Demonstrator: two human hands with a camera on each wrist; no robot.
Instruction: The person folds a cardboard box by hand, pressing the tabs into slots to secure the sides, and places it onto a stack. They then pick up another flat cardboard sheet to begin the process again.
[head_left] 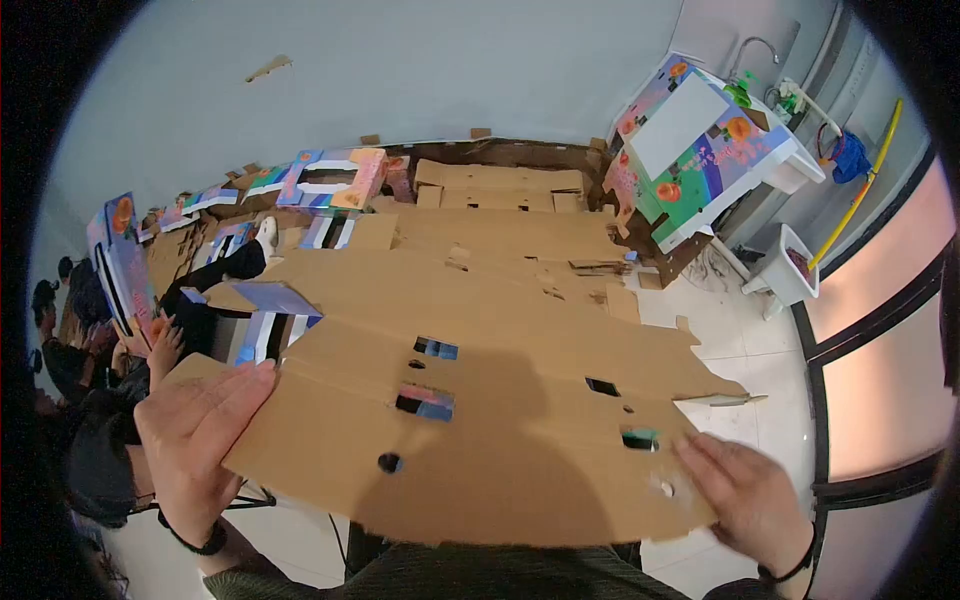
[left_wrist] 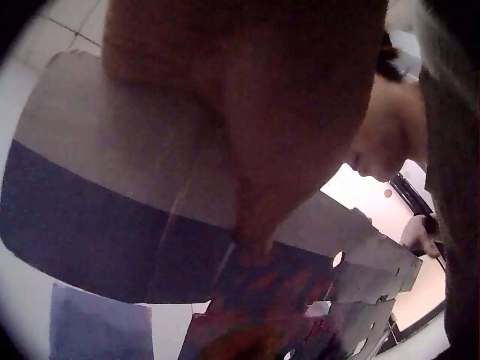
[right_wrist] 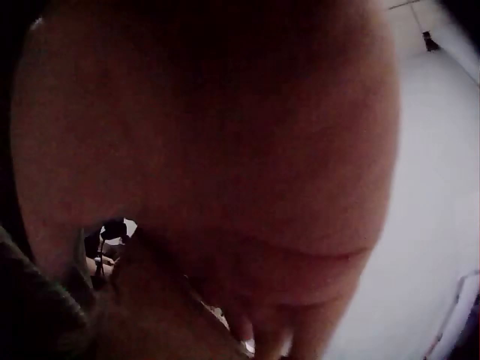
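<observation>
A large flattened cardboard sheet, brown side up with several cut holes, spans the lower middle of the head view. My left hand grips its left edge, fingers on top and thumb hidden. At the right edge my right hand holds the sheet, its fingers over the brown face. The left wrist view shows the sheet's printed underside beside the left hand. In the right wrist view the right hand fills most of the picture, with a strip of cardboard below it.
More flattened cardboard lies beyond the sheet. Printed cartons stand at the back left, and a printed panel leans by a sink at the right. People sit at the left. A white bin is on the right floor.
</observation>
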